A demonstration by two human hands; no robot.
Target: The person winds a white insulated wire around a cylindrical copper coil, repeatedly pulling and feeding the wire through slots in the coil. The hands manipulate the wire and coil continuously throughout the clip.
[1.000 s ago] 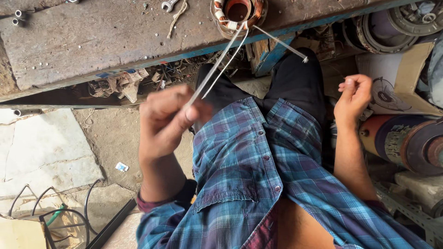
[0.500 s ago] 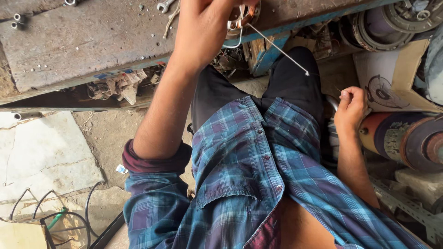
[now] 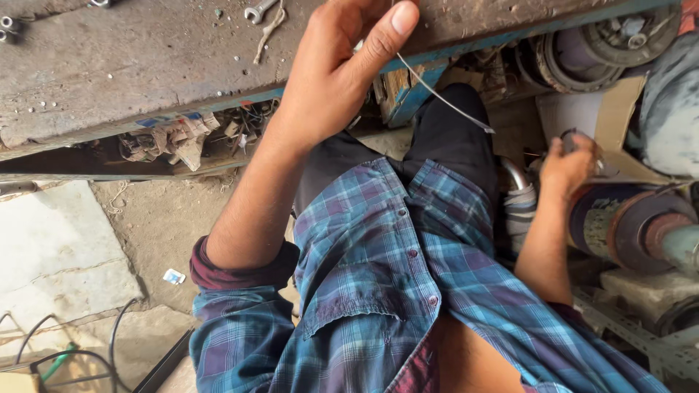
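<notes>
My left hand point(image 3: 342, 65) is raised to the edge of the worn workbench point(image 3: 131, 65), fingers closed and thumb pressed on a thin pale wire point(image 3: 444, 98). The wire slants down to the right across my dark trousers and ends loose near my knee. The hand hides whatever the wire comes from on the bench. My right hand point(image 3: 568, 164) hangs low at the right beside a round rusty motor part point(image 3: 626, 225). Its fingers are curled shut, and whether they pinch anything small is unclear.
A small wrench point(image 3: 261, 10) and scattered bolts point(image 3: 7, 25) lie on the bench top. Rags and scrap point(image 3: 171, 138) are stuffed under its edge. More round motor housings point(image 3: 582, 51) crowd the upper right. Cables point(image 3: 65, 356) lie on the concrete floor at lower left.
My left hand went from chest height, drawing out wire loops, up to the bench edge, where it now covers the coil. My right hand dropped slightly and closed towards the motor part.
</notes>
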